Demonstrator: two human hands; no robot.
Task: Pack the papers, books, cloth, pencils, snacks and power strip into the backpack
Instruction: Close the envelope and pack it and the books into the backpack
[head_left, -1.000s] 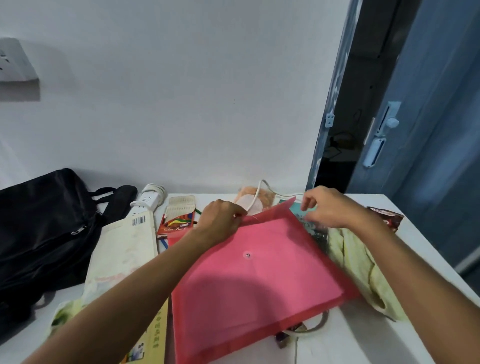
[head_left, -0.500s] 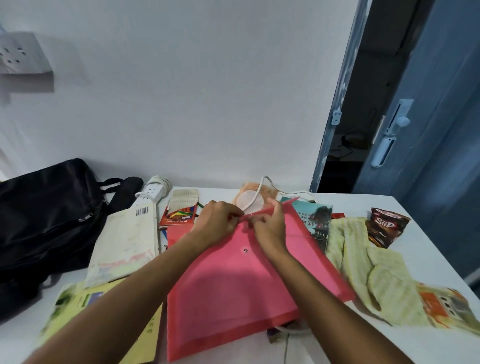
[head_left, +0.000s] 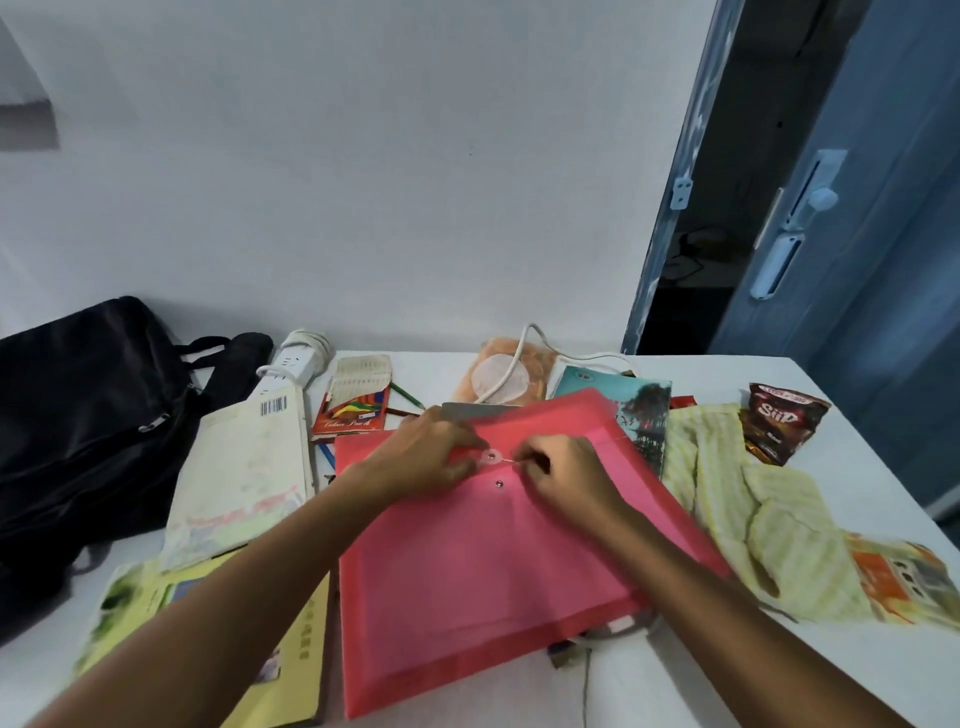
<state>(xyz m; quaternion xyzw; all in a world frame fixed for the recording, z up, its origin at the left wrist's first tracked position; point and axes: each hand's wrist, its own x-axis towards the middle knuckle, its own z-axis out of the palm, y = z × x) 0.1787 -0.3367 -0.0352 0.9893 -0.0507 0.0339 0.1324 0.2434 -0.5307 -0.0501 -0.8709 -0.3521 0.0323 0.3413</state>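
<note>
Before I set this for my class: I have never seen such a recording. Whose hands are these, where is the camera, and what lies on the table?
There is no machine: a person wears a camera on the head, looking down at their own two hands. The left hand holds the flap of a pink folder; the right hand pinches the thin string at its clasp. Around it on the white table lie a black backpack, a power strip, a pencil box, books, a yellow cloth and a snack packet.

backpack (head_left: 78, 431) left of folder (head_left: 498, 566), cloth (head_left: 748, 519) right, power strip (head_left: 291, 364) behind
</note>
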